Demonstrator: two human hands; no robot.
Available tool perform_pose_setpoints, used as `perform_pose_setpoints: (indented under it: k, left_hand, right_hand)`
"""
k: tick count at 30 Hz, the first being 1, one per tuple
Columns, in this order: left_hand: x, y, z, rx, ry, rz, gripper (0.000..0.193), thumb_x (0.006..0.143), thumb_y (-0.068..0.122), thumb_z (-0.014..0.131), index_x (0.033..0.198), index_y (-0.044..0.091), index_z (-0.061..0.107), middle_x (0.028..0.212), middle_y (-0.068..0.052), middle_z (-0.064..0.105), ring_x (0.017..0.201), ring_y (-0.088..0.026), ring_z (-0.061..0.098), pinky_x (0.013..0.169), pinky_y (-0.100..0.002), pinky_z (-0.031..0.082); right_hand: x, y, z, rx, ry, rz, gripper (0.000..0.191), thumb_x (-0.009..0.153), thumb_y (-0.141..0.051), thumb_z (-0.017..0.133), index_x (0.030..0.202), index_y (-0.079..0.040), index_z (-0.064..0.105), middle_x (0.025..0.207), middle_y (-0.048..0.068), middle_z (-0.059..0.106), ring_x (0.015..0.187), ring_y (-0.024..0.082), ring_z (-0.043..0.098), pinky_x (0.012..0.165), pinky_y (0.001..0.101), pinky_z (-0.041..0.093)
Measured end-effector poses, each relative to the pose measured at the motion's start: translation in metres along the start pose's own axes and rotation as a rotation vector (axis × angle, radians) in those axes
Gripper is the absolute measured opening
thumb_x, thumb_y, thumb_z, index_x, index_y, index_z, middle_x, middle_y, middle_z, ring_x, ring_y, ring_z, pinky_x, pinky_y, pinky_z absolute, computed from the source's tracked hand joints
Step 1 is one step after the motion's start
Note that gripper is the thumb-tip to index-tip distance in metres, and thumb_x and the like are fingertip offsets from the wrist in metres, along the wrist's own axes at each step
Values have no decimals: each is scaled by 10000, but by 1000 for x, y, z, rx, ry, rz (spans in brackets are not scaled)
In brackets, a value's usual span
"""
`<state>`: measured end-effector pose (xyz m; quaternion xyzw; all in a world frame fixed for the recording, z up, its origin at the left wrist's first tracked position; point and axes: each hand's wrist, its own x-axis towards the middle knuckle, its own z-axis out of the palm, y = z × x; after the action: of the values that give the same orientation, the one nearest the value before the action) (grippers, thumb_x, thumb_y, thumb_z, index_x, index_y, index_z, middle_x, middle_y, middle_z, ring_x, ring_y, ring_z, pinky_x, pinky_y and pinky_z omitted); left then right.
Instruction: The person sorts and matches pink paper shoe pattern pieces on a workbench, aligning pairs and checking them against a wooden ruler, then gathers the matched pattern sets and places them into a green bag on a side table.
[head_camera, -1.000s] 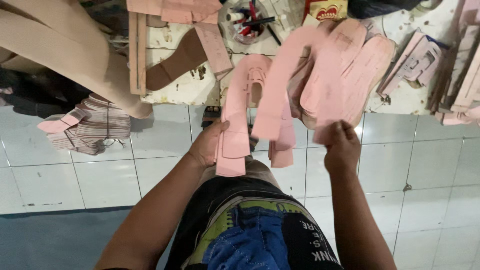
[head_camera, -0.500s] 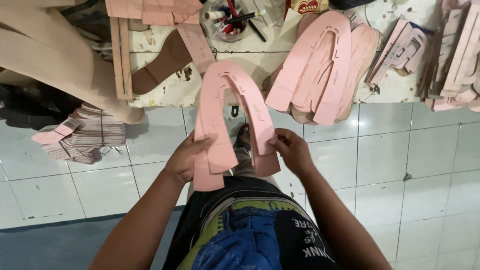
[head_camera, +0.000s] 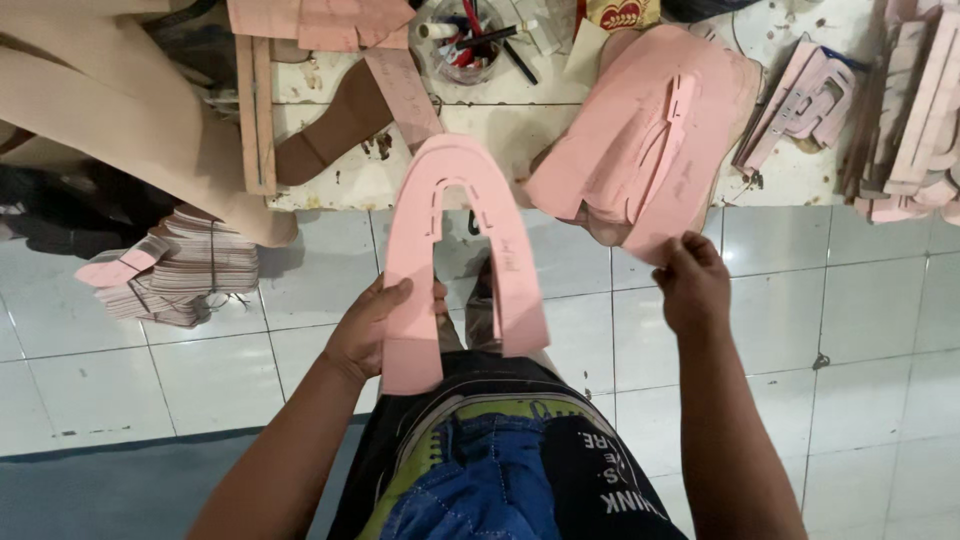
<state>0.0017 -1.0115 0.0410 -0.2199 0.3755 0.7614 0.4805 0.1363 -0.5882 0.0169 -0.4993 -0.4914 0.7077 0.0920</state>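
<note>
Head cam: left hand (head_camera: 375, 330) is gripping the U-shaped pink pattern (head_camera: 455, 260) over the floor while right hand (head_camera: 693, 285) is pinching the pink stack's (head_camera: 640, 140) edge on the bench, prob sorting, next needs a one-sheet peel w/o dragging others.

Your left hand (head_camera: 375, 330) covers part of the U-shaped pink pattern's (head_camera: 455, 260) left leg. Your right hand's (head_camera: 692, 285) fingertips hide behind the pink pattern stack (head_camera: 640, 130). The pen cup (head_camera: 462, 40) is cut off at the top edge, its contents too small to tell.
</note>
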Motion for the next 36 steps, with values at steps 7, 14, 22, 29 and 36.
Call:
perform_pose_setpoints:
  k: [7, 14, 22, 29, 36]
  left_hand:
    - [14, 1, 12, -323, -227, -171, 592, 1030, 330, 567, 1383, -137, 483, 1157, -294, 674, 986, -358, 700, 900, -460, 595]
    - [32, 3, 43, 22, -315, -96, 467, 1037, 252, 553, 1412, -28, 541, 1264, -221, 672, 1058, -296, 705, 889, -410, 610]
    - [44, 7, 51, -52, -221, -64, 477, 1071, 310, 560, 1399, -37, 567, 1203, -198, 690, 1003, -285, 705, 855, -421, 609]
    - [29, 25, 37, -71, -115, -30, 572, 1025, 408, 467, 1387, -31, 532, 1212, -234, 698, 977, -312, 720, 829, -429, 617]
    - [2, 29, 14, 39, -56, -6, 451, 1054, 256, 499, 1348, -78, 568, 1169, -218, 698, 992, -286, 724, 837, -407, 620]
  right_hand:
    - [-13, 12, 22, -790, -50, -378, 362, 993, -184, 706, 1285, 16, 633, 1147, 118, 695, 1050, 201, 645, 926, 312, 519]
    - [-69, 47, 59, -206, -353, 54, 369, 903, -97, 734, 1221, 12, 581, 1089, 93, 703, 964, 164, 664, 846, 321, 554]
    - [-31, 9, 45, -108, -74, -22, 233, 978, -89, 696, 1180, 0, 622, 977, 63, 678, 782, 124, 634, 673, 274, 522]
    - [58, -58, 22, -44, 207, -164, 270, 997, -118, 679, 1250, -24, 669, 1079, 34, 738, 901, 91, 711, 793, 205, 605]
    - [48, -54, 40, -469, -111, -311, 316, 992, -58, 606, 1298, 21, 624, 1080, 93, 693, 919, 171, 671, 792, 301, 568]
